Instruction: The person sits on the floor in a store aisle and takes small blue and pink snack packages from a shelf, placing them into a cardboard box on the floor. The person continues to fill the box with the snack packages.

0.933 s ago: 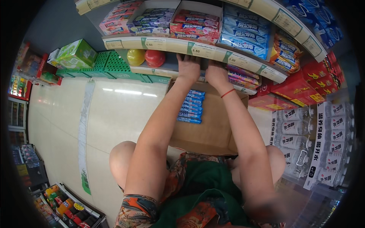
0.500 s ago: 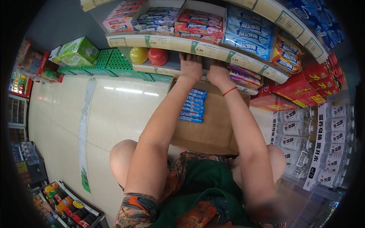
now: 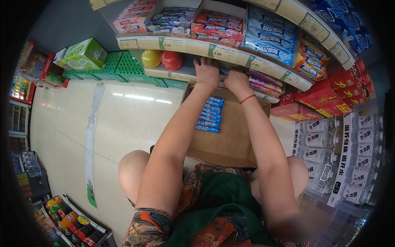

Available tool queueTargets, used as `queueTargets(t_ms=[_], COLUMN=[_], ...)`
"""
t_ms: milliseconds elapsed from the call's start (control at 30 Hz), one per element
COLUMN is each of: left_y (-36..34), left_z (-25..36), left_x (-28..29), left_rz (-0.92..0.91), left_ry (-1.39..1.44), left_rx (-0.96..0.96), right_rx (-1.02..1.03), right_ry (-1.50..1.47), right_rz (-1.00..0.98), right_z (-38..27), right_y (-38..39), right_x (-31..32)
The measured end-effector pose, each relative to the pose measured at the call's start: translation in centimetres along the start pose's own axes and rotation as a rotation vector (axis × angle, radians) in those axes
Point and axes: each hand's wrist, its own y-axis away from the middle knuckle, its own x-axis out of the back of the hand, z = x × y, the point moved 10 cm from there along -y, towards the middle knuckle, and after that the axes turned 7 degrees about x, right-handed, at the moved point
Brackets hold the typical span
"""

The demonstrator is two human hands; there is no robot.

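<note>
Reaching into the lower shelf (image 3: 164, 74), at the frame's upper centre, seems the step in hand. The left hand (image 3: 207, 75) shows parted fingers; the right hand (image 3: 237, 82) bends downward. Shade makes it impossible to tell whether either pinches anything. Blue packets (image 3: 212, 116) lie in the central cardboard box (image 3: 224, 144). Further movement calls for clearing the upper shelf (image 3: 187, 44).

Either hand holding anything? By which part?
Can't tell: the bare left hand and bare right hand reach over the cream-edged lower shelf; any grip is hidden beneath the cream-edged upper shelf.
</note>
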Motion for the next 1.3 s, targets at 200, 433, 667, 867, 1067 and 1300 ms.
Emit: queueTargets(t_ms=[200,433,667,867,1067,1300], left_y=[0.4,1.7,4.6,7.3,10.7,15.3], left_z=[-0.2,-1.6,-1.9,-3.1,-3.7,-4.8], left_x=[1.2,4.3,9.0,10.0,9.6,3.5], left_rz=[0.064,0.287,0.426,0.375,0.263,0.099], left_ry=[0.102,0.250,0.479,0.550,0.575,0.472], left_rx=[0.009,-0.064,-0.149,-0.290,-0.359,-0.333], right_rx=[0.017,0.094,0.219,0.338,0.365,0.412], right_ry=[0.027,0.017,0.046,-0.073,-0.080,-0.083], right_rz=[0.120,0.393,0.604,0.657,0.619,0.343], right_z=[0.9,-0.6,-1.4,-2.6,-3.0,-2.9], right_y=[0.1,2.8,6.0,9.9,13.3,16.4], right_x=[0.5,3.7,6.6,7.5,5.4,-1.7])
